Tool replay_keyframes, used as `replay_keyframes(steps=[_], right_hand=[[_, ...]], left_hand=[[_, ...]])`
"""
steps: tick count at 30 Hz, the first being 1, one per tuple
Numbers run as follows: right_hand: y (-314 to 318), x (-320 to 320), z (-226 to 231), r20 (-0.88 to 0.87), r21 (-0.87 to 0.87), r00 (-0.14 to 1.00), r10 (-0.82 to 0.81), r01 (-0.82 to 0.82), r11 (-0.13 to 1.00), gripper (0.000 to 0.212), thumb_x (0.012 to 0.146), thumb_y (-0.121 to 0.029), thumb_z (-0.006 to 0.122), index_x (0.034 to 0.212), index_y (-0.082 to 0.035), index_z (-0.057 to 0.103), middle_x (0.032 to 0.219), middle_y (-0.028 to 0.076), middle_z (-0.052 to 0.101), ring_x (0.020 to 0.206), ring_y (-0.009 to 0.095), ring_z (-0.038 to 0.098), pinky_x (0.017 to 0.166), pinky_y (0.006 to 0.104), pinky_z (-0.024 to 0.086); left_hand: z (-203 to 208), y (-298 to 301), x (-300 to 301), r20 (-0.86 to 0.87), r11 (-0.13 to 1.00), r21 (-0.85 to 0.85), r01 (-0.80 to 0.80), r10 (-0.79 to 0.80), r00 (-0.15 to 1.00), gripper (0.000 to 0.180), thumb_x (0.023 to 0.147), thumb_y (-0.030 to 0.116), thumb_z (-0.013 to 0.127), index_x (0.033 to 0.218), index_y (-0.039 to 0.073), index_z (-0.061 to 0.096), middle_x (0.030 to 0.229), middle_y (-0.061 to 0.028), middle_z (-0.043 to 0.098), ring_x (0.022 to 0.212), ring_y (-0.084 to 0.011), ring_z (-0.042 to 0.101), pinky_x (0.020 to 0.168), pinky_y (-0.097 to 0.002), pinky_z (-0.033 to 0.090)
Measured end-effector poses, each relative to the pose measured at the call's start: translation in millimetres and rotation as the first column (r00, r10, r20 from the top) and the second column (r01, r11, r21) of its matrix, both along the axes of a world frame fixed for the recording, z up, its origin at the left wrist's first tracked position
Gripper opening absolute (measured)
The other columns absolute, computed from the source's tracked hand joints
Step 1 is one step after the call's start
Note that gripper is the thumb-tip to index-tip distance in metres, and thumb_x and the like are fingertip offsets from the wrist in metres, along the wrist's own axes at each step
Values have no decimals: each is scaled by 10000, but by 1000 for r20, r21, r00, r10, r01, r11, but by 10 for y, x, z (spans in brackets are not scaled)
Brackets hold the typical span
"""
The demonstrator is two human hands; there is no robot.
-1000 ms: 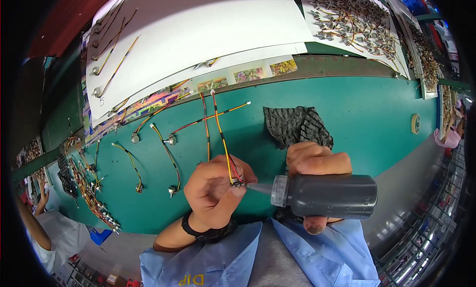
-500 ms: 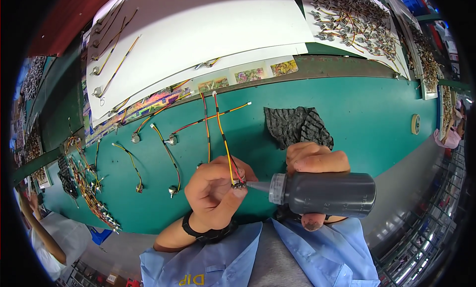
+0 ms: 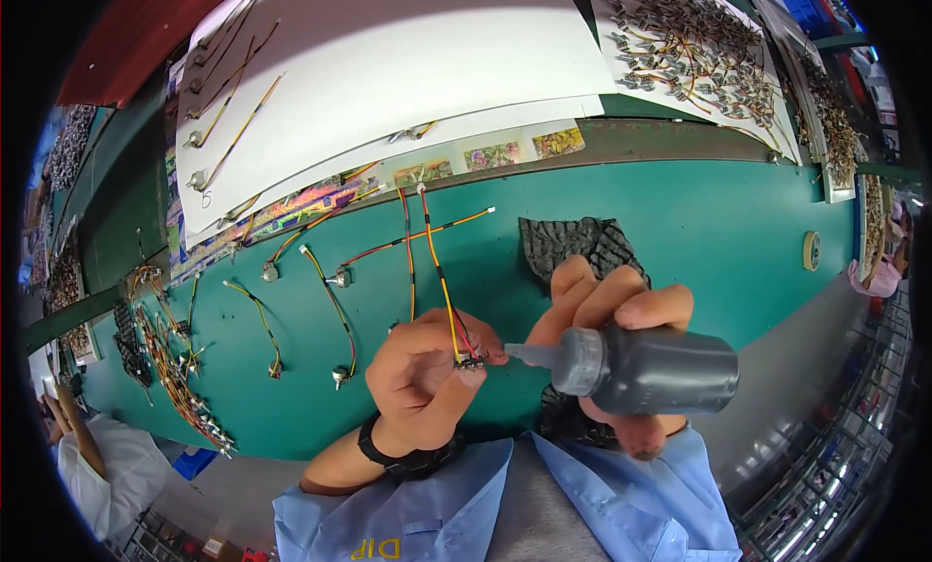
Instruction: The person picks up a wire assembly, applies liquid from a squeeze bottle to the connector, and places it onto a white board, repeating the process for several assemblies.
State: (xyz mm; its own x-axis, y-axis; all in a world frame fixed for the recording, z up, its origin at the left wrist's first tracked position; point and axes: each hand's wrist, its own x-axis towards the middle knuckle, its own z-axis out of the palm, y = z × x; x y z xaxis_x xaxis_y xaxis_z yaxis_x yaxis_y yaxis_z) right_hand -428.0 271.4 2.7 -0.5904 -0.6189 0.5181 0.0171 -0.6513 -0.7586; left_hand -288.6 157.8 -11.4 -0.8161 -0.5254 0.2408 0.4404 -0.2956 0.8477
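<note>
My left hand [image 3: 419,373] pinches a small potentiometer [image 3: 470,364] between thumb and fingers. Its red, yellow and black wire lead [image 3: 437,261] runs away from me across the bench to a white plug. In my right hand [image 3: 621,305] lies a squeeze bottle [image 3: 670,372] of dark liquid, tilted on its side. The bottle's grey nozzle [image 3: 529,353] points left at the potentiometer, a small gap from it. Just beyond my right hand rests a crumpled dark striped cloth [image 3: 578,244]. Left of my left hand, wired potentiometers [image 3: 340,375] are spread on the green bench.
A white sheet [image 3: 408,57] covers the raised far surface, with several wired potentiometers at its left. Many more are heaped [image 3: 689,52] at far right. A bundle of wired parts [image 3: 184,387] lies at the left. A tape roll [image 3: 812,250] sits at right. Another person [image 3: 107,465] is at far left.
My right hand has drawn the bottle slightly to the right, so its nozzle has left the potentiometer. Its fingers have lifted and spread somewhat. My left hand keeps its pinch.
</note>
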Motion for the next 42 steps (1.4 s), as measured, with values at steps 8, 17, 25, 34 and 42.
replay_keyframes(steps=[8, 17, 25, 34, 42], right_hand=[[23, 96, -40, -74, 86, 993, -96, 102, 991, 950, 568, -561, 863, 1230, -25, 441, 999, 180, 663, 901, 262, 655, 836, 387, 433], [27, 69, -31, -176, 144, 982, -68, 94, 985, 834, 720, -615, 767, 1226, -53, 415, 964, 119, 540, 757, 297, 681, 697, 375, 379], [25, 104, -38, -65, 64, 998, -27, 31, 997, 918, 594, -519, 870, 1240, -17, 453, 1014, 159, 637, 933, 282, 664, 852, 406, 437], [-47, 68, 67, -71, -83, 995, -70, 64, 995, 863, 659, -567, 820, 1215, -18, 454, 929, 118, 565, 877, 294, 678, 763, 381, 427], [155, 16, 186, 157, 188, 913, -377, 348, 919, 800, 785, -677, 646, 1251, -62, 434, 1120, 93, 525, 998, 228, 580, 898, 387, 468]], left_hand=[[49, 45, 17, 62, 998, 35, -60, 57, 996, 253, 872, -77, 568, 1114, -37, 506, 936, -209, 621, 849, -257, 636, 774, -384, 536], [4, 40, 40, 71, 999, 31, -12, 10, 997, 258, 857, -94, 572, 1104, -46, 515, 986, -210, 615, 899, -252, 615, 819, -378, 508], [-16, 54, 50, 100, 1000, 8, -7, 6, 995, 272, 858, -83, 593, 1118, -47, 521, 994, -181, 612, 889, -255, 610, 808, -373, 500], [-20, 38, 9, 101, 999, -15, 47, -45, 994, 245, 875, -83, 580, 1109, -40, 523, 990, -160, 612, 882, -246, 615, 794, -376, 503], [217, -129, 83, 190, 998, -47, 38, -28, 981, 187, 894, -15, 579, 1075, -17, 534, 978, -155, 606, 873, -226, 597, 788, -346, 490]])
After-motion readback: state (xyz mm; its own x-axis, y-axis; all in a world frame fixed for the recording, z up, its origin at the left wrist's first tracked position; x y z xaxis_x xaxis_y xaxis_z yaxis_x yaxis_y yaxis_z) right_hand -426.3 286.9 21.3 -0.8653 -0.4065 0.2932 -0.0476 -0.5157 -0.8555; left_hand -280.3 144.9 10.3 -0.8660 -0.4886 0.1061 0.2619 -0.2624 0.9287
